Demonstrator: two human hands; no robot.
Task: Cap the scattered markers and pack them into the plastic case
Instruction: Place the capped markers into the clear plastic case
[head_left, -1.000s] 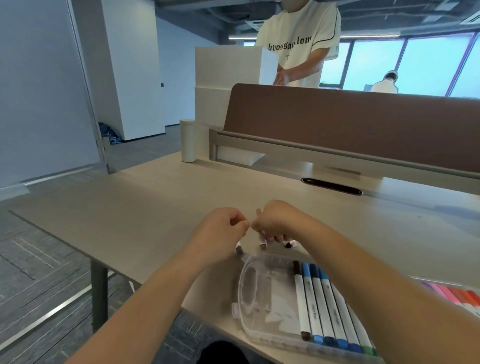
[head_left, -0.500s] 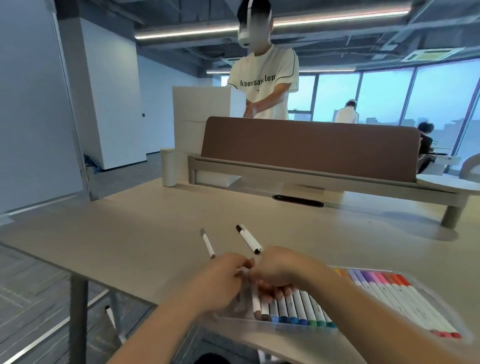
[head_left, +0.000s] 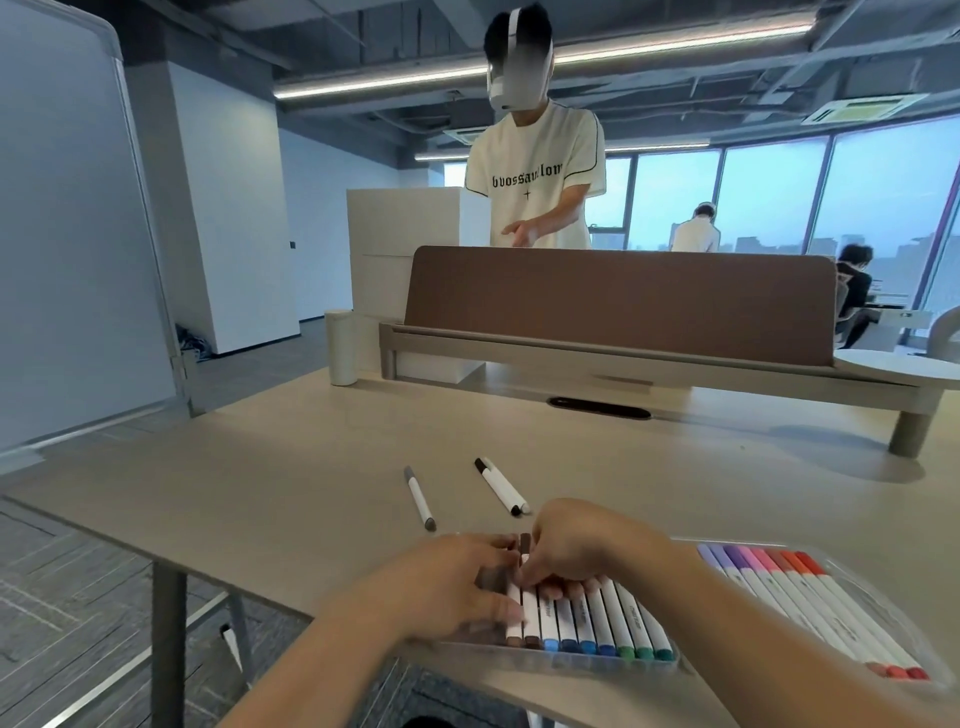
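Two loose markers (head_left: 420, 498) (head_left: 501, 486), brown divider (head_left: 618, 301), white cylinder (head_left: 341, 347)

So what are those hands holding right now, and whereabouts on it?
The right hand pinches a white brown-capped marker near its far cap, over the clear plastic case; the left hand touches it too, grip unclear.
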